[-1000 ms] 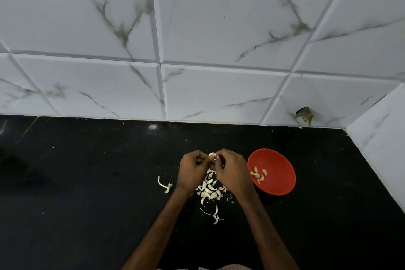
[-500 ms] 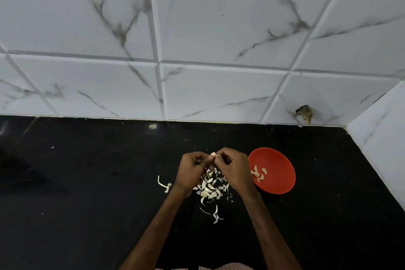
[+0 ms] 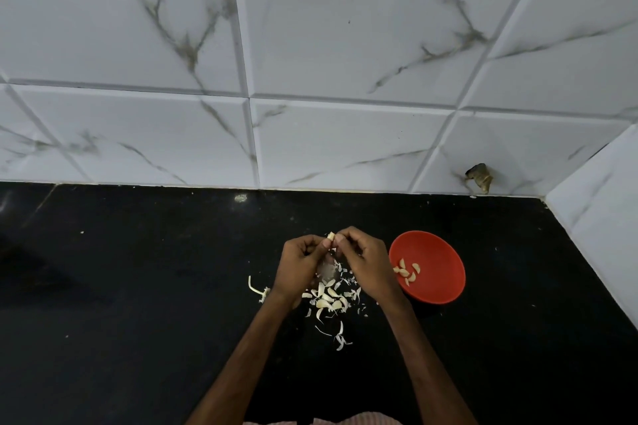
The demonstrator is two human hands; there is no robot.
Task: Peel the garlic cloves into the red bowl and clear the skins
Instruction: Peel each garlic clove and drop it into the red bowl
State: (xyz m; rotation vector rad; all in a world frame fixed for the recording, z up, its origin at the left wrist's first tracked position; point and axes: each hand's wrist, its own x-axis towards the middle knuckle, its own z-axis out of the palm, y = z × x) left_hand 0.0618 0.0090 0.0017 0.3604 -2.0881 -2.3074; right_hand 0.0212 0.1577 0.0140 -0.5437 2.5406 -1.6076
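Observation:
A small garlic clove (image 3: pixel 330 237) is pinched between my left hand (image 3: pixel 299 266) and my right hand (image 3: pixel 366 262), both held just above the black counter. Only the clove's pale tip shows above the fingertips. Under and behind the hands lies a heap of garlic skins and cloves (image 3: pixel 329 298). The red bowl (image 3: pixel 438 252) sits right of my right hand and holds several peeled cloves (image 3: pixel 407 273). A blurred scrap of skin (image 3: pixel 326 268) hangs in the air below the hands.
A garlic stem piece (image 3: pixel 257 290) lies left of my left wrist. The black counter (image 3: pixel 138 286) runs back to a white marble-tiled wall (image 3: pixel 310 45), with a side wall (image 3: pixel 600 224) at the right. A brown object (image 3: pixel 480 176) sticks to the wall tiles.
Both hands stayed together over the heap, working the clove. A piece of skin has come loose and is dropping beneath them.

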